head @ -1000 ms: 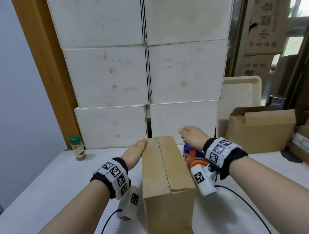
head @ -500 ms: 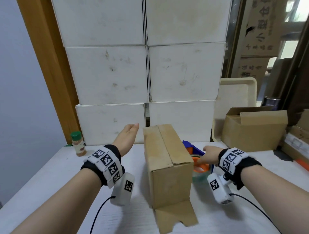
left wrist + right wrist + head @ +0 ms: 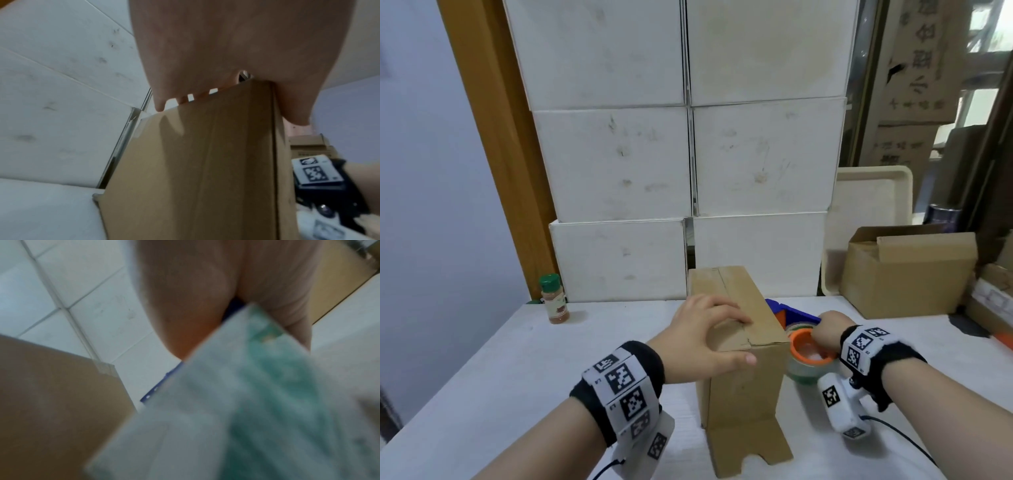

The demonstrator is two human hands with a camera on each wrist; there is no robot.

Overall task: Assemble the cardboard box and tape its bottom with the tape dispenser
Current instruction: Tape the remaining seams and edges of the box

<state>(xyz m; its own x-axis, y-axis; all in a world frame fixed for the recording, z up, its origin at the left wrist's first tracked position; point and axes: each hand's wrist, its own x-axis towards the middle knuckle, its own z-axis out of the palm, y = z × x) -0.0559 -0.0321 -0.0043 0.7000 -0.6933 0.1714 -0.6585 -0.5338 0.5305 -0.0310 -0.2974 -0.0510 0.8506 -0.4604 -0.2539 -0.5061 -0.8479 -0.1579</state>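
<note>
Left hand (image 3: pixel 236 48) top centre, fingertips over the cardboard box's (image 3: pixel 205 162) upper edge, thumb down its right side. Scuffed white boxes (image 3: pixel 61 81) fill the left. Marker wristband (image 3: pixel 316 173) lower right.

Half hidden behind cardboard box (image 3: pixel 743 383) and right hand (image 3: pixel 827 334): tape dispenser (image 3: pixel 806 354), smeared in right wrist view; fingertips out of sight.

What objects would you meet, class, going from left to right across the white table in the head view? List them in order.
spice jar → cardboard box → tape dispenser → open carton
</note>
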